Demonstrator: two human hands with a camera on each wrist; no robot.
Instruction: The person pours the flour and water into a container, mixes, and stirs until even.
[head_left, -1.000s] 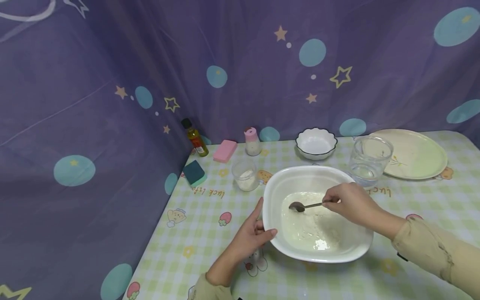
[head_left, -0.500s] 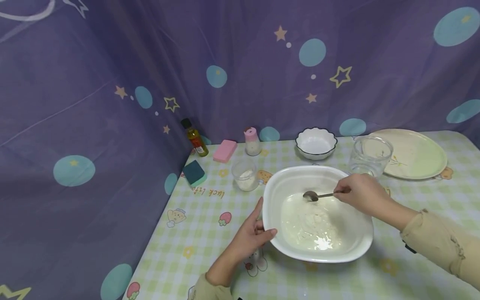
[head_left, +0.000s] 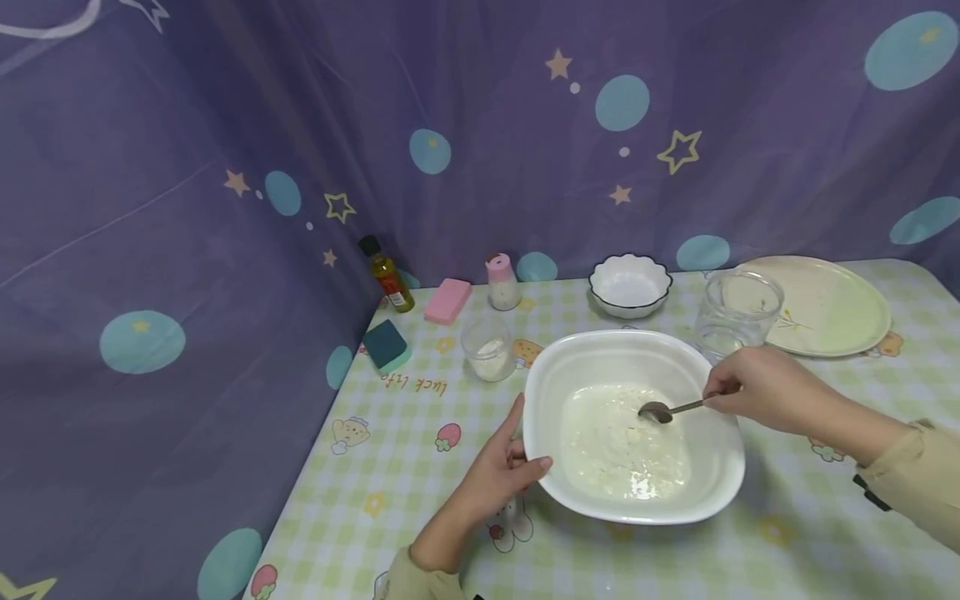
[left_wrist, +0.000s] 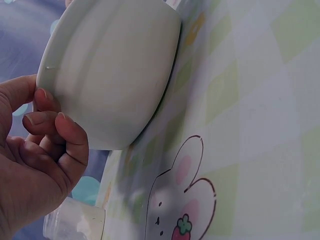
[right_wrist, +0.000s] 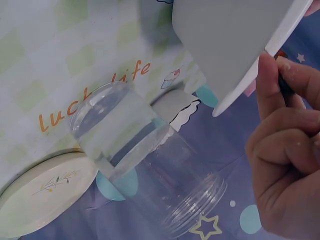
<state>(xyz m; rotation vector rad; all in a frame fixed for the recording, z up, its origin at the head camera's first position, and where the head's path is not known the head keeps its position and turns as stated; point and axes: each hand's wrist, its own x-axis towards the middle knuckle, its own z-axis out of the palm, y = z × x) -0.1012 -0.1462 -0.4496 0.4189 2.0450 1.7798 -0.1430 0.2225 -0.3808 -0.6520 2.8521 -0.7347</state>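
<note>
Since earlier frame, shifted toward three o'clock: spoon, pinched by nearer right hand, from there pointing lengthwise to nine o'clock, inside white basin gripped at nine o'clock by left hand.

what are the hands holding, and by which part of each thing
The right hand pinches the spoon by its handle; the left hand grips the bowl by its rim, on the left side.

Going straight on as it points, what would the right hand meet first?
Likely the opposite inner wall of the white basin, reached by the spoon in the right hand; depth is unclear, so the pale mixture might come sooner.
</note>
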